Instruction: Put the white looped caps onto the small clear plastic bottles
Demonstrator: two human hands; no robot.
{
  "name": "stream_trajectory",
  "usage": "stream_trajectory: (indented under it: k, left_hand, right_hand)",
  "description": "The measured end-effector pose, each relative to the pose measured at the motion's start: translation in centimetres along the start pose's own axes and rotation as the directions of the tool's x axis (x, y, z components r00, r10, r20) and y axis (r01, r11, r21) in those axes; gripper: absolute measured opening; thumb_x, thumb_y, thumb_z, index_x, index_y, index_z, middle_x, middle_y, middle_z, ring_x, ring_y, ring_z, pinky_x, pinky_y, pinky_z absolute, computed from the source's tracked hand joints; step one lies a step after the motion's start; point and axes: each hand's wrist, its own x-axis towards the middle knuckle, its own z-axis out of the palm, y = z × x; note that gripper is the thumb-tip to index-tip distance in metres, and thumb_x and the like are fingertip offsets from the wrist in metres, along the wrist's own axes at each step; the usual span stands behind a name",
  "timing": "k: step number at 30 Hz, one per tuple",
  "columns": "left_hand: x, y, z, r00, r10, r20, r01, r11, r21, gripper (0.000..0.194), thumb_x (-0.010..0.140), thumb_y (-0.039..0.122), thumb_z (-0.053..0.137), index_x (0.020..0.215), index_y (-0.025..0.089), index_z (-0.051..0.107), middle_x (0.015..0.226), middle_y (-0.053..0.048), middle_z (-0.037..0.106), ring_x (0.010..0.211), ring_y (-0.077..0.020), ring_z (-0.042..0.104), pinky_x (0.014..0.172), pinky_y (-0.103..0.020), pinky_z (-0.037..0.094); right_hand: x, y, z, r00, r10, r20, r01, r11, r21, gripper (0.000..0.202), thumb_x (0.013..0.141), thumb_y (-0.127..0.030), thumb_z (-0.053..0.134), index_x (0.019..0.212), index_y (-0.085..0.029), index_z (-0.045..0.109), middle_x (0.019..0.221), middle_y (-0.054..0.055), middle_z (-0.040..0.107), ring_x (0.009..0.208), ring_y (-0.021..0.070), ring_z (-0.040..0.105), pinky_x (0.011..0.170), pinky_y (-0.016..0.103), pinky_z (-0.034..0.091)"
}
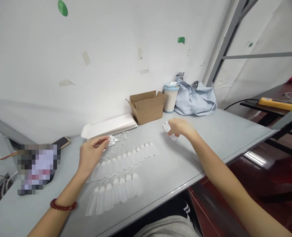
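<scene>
My left hand [93, 153] reaches over the table with its thumb and fingertips pinched together at a pile of small white pieces [113, 140]. Some white pieces show at the fingertips. Farther right, my right hand [182, 127] is closed around a few whitish translucent plastic pieces [166, 126], which stick out past the fingers just above the tabletop. Between the hands lie two slanting rows of frosted, flat tube-like pieces with white cord loops: a back row [126, 161] and a front row [115, 191]. Loose white cords lie behind the back row.
Against the wall stand an open cardboard box [148, 110], a blue-lidded cup [170, 98] and a light blue cloth bag [196, 98]. A flat white box [108, 126] lies beside the carton. At the left are a phone [62, 142] and a blurred-out item [39, 169] on the grey table [170, 168].
</scene>
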Motion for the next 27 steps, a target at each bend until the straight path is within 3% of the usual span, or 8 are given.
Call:
stream_trajectory:
  k: [4, 7, 11, 13, 16, 22, 27]
  left_hand:
    - [-1.3, 1.0, 0.2, 1.000, -0.004, 0.025, 0.006, 0.994, -0.108, 0.022, 0.069, 0.035, 0.064, 0.083, 0.018, 0.072, 0.086, -0.003, 0.073, 0.069, -0.0173, 0.066, 0.062, -0.026, 0.054]
    - [-2.0, 1.9, 0.7, 0.995, 0.012, 0.098, 0.007, 0.982, -0.190, 0.020, 0.069, 0.034, 0.066, 0.079, 0.018, 0.071, 0.084, -0.003, 0.073, 0.069, -0.0175, 0.066, 0.062, -0.028, 0.055]
    - [-2.9, 2.7, 1.1, 0.979, 0.028, 0.202, 0.023, 0.970, -0.242, 0.016, 0.070, 0.031, 0.068, 0.078, 0.017, 0.071, 0.074, -0.001, 0.071, 0.057, -0.0138, 0.063, 0.062, -0.028, 0.054]
    - [-3.3, 3.1, 1.2, 0.966, 0.019, 0.258, 0.061, 0.953, -0.296, 0.016, 0.071, 0.031, 0.069, 0.079, 0.017, 0.071, 0.073, -0.001, 0.070, 0.060, -0.0146, 0.064, 0.063, -0.028, 0.054]
    - [-3.8, 3.7, 1.3, 0.952, -0.022, 0.307, 0.139, 0.920, -0.367, 0.017, 0.071, 0.032, 0.069, 0.079, 0.017, 0.070, 0.076, -0.002, 0.070, 0.065, -0.0155, 0.065, 0.065, -0.028, 0.055]
    - [-4.0, 3.5, 1.8, 0.949, -0.076, 0.306, 0.203, 0.890, -0.407, 0.018, 0.070, 0.032, 0.070, 0.078, 0.016, 0.069, 0.079, -0.002, 0.069, 0.064, -0.0137, 0.064, 0.068, -0.027, 0.053]
    - [-4.2, 3.4, 2.1, 0.931, -0.034, 0.363, 0.200, 0.880, -0.431, 0.017, 0.072, 0.033, 0.069, 0.079, 0.017, 0.069, 0.077, -0.001, 0.069, 0.066, -0.0142, 0.065, 0.070, -0.028, 0.052]
  right_hand:
    - [0.1, -0.8, 0.5, 0.999, -0.005, 0.039, 0.005, 1.000, -0.018, 0.019, 0.060, -0.015, 0.071, 0.050, -0.017, 0.056, 0.039, 0.002, 0.053, 0.047, 0.0178, 0.056, 0.047, 0.026, 0.035]
    - [0.0, -1.3, 0.9, 0.999, -0.049, 0.001, 0.049, 0.999, -0.005, 0.011, 0.058, -0.012, 0.069, 0.055, -0.015, 0.059, 0.049, 0.006, 0.059, 0.051, 0.0187, 0.058, 0.048, 0.026, 0.034]
    - [-0.7, -2.6, 1.2, 0.976, -0.207, -0.064, 0.213, 0.971, 0.109, 0.007, 0.070, -0.022, 0.062, 0.067, -0.016, 0.062, 0.068, 0.005, 0.066, 0.060, 0.0164, 0.059, 0.050, 0.024, 0.037]
    - [-1.1, -3.7, 1.7, 0.926, -0.345, -0.153, 0.376, 0.885, 0.276, 0.010, 0.076, -0.024, 0.057, 0.076, -0.016, 0.063, 0.072, 0.003, 0.067, 0.063, 0.0137, 0.059, 0.054, 0.022, 0.039]
    - [-1.7, -5.3, 2.7, 0.820, -0.486, -0.303, 0.573, 0.685, 0.450, 0.014, 0.078, -0.027, 0.058, 0.084, -0.015, 0.063, 0.072, 0.002, 0.065, 0.062, 0.0121, 0.057, 0.056, 0.021, 0.041]
    - [-3.1, -7.1, 4.0, 0.664, -0.621, -0.417, 0.741, 0.472, 0.477, 0.014, 0.079, -0.024, 0.060, 0.088, -0.014, 0.064, 0.075, 0.001, 0.065, 0.062, 0.0095, 0.055, 0.055, 0.019, 0.040]
    - [-4.0, -7.7, 4.3, 0.576, -0.672, -0.464, 0.813, 0.418, 0.405, 0.018, 0.081, -0.025, 0.060, 0.095, -0.014, 0.064, 0.076, 0.002, 0.065, 0.063, 0.0106, 0.054, 0.056, 0.021, 0.041]
